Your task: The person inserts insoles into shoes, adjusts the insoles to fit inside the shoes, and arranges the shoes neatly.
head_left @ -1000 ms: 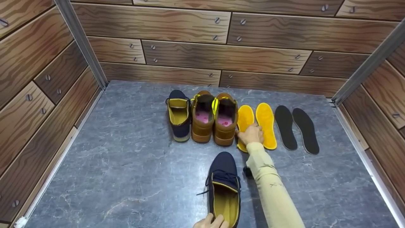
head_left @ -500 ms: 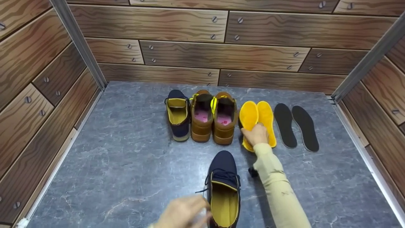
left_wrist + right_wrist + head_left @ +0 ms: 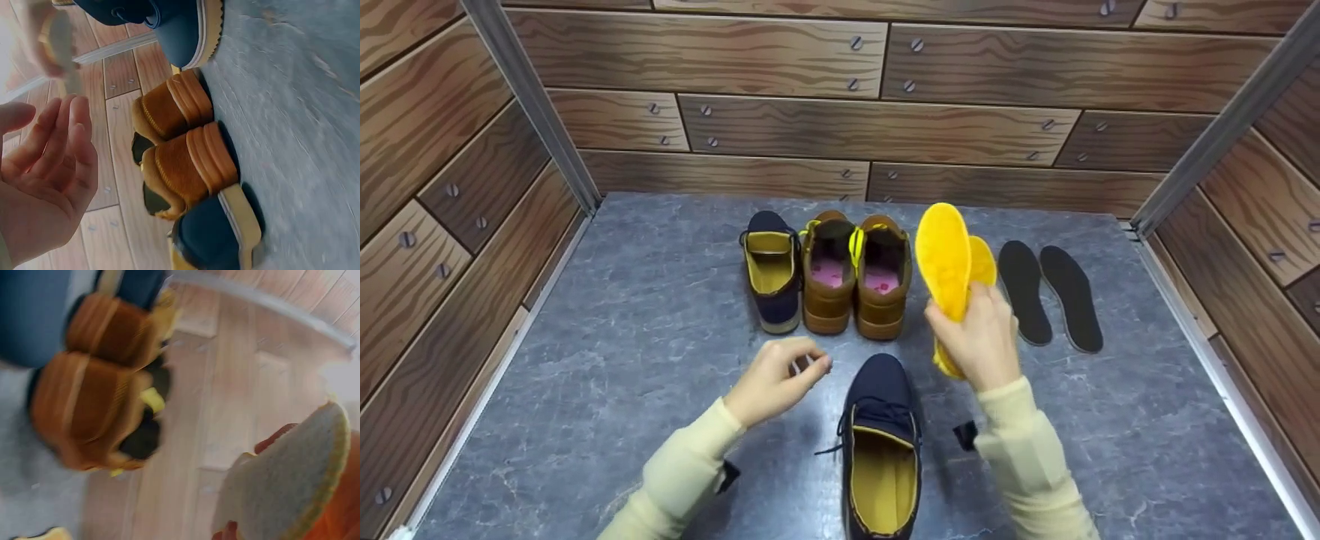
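Note:
My right hand (image 3: 986,341) grips a yellow insole (image 3: 943,251) around its middle, with the toe end pointing up and away. In the right wrist view the pale underside of this insole (image 3: 281,478) faces the camera. A second yellow insole (image 3: 983,261) lies behind, partly hidden by the hand. My left hand (image 3: 771,384) hovers left of a navy lace-up shoe (image 3: 881,397), its fingers loosely bent and holding nothing. The shoe sits on the floor between the hands, toe away from me, its yellow lining showing.
A second navy shoe (image 3: 772,274) and two brown shoes (image 3: 829,307) with yellow laces stand in a row at the back. Two black insoles (image 3: 1024,292) lie to the right. Wood-patterned walls (image 3: 780,127) enclose the grey floor (image 3: 660,300) on three sides.
My right hand has lifted the yellow insole off the floor and drawn it nearer. My left hand has let go of the navy shoe's heel and moved up and to the left.

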`<state>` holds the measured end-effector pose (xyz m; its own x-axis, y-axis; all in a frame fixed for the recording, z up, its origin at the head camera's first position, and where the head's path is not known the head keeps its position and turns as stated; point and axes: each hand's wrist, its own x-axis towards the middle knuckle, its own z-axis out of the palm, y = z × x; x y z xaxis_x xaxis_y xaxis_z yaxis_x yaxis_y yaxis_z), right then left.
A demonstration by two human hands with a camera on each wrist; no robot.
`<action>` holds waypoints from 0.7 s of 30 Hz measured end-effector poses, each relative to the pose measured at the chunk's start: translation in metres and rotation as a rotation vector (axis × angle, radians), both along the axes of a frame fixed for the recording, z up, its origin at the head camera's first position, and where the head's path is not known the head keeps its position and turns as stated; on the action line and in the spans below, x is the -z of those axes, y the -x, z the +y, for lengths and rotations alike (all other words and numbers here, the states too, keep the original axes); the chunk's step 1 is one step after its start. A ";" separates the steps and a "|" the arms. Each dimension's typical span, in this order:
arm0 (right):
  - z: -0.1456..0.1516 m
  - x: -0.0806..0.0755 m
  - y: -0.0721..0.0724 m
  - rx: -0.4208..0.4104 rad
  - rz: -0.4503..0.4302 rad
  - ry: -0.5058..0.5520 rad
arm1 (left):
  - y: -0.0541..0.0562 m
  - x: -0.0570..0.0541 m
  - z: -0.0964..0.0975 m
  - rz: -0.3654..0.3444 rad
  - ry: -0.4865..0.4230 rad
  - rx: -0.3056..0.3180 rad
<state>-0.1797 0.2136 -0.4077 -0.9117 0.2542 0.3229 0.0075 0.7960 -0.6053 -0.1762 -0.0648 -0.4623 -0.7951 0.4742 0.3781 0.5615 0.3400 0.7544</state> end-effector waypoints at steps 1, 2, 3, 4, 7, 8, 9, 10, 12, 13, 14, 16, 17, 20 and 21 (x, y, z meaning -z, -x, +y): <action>-0.005 -0.003 -0.007 -0.010 0.020 -0.009 | 0.002 0.001 0.004 -0.020 -0.025 0.000; -0.009 -0.006 -0.015 -0.022 0.039 -0.016 | 0.003 0.002 0.008 -0.046 -0.052 0.003; -0.014 -0.008 -0.022 -0.033 0.053 -0.021 | 0.004 0.002 0.012 -0.071 -0.080 0.011; -0.018 -0.009 -0.029 -0.042 0.060 -0.029 | 0.006 0.002 0.016 -0.095 -0.108 0.020; -0.032 -0.011 -0.051 -0.076 0.070 -0.040 | 0.010 -0.001 0.029 -0.180 -0.191 0.045; -0.036 -0.011 -0.058 -0.091 0.074 -0.049 | 0.012 -0.003 0.033 -0.209 -0.212 0.044; -0.040 -0.010 -0.065 -0.107 0.077 -0.058 | 0.014 -0.005 0.036 -0.236 -0.231 0.040; -0.044 -0.009 -0.071 -0.125 0.083 -0.068 | 0.016 -0.006 0.038 -0.263 -0.249 0.034; -0.052 -0.006 -0.084 -0.161 0.103 -0.095 | 0.019 -0.006 0.042 -0.317 -0.290 0.031; -0.055 -0.005 -0.089 -0.172 0.111 -0.114 | 0.019 -0.006 0.043 -0.343 -0.309 0.033; -0.058 -0.003 -0.095 -0.181 0.120 -0.134 | 0.019 -0.005 0.043 -0.369 -0.330 0.039; -0.063 0.000 -0.104 -0.194 0.123 -0.156 | 0.017 -0.004 0.044 -0.423 -0.371 0.062; -0.066 0.001 -0.107 -0.194 0.125 -0.172 | 0.015 -0.003 0.044 -0.449 -0.393 0.077; -0.071 0.005 -0.116 -0.188 0.124 -0.207 | 0.007 -0.002 0.044 -0.518 -0.449 0.115; -0.073 0.006 -0.117 -0.184 0.121 -0.217 | 0.004 -0.002 0.045 -0.536 -0.464 0.123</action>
